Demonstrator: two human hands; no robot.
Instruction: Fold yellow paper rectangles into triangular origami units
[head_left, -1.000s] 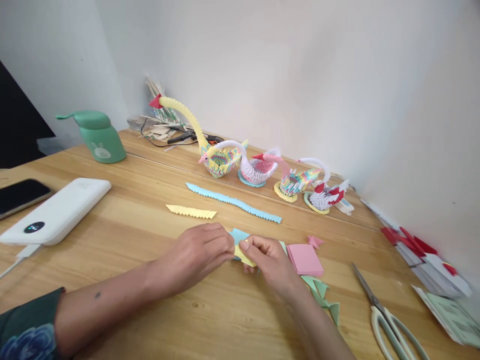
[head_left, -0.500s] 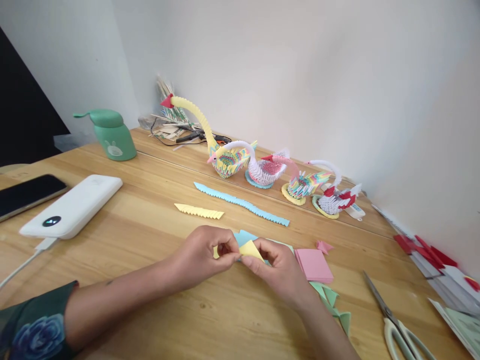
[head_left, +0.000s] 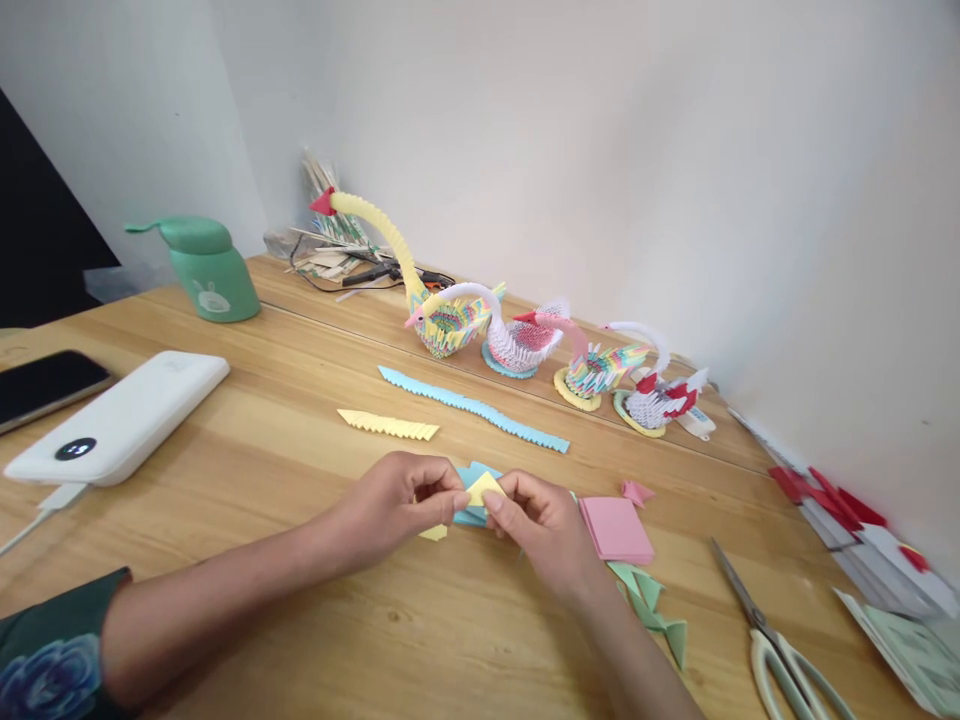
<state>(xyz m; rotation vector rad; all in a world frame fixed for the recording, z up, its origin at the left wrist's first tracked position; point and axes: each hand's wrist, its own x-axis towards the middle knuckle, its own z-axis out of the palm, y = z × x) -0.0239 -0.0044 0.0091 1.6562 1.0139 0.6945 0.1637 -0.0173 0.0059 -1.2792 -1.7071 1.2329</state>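
Observation:
A small yellow folded paper piece [head_left: 484, 487] is pinched between both hands over the table. My left hand [head_left: 409, 495] closes thumb and forefinger on its left corner. From the other side, my right hand [head_left: 534, 515] grips it between thumb and fingers. Blue paper pieces [head_left: 472, 515] lie behind and partly under the hands, and more yellow paper [head_left: 433, 533] shows below my left fingers. Beyond the hands rest a yellow pleated paper strip [head_left: 388, 425] and a longer blue pleated strip [head_left: 476, 408]. A pink paper stack [head_left: 616, 530] sits right of my right hand.
Green folded pieces [head_left: 649, 600], a pink folded piece [head_left: 637, 493] and scissors [head_left: 757, 620] lie at right. Several paper swans, one with a yellow neck [head_left: 386, 228], line the wall. A green bottle [head_left: 214, 275], white power bank [head_left: 124, 415] and phone [head_left: 49, 390] are at left.
The view has shifted slightly, so most things appear a little further left. The yellow piece between my fingers has turned and now looks smaller. Both hands keep their pinch.

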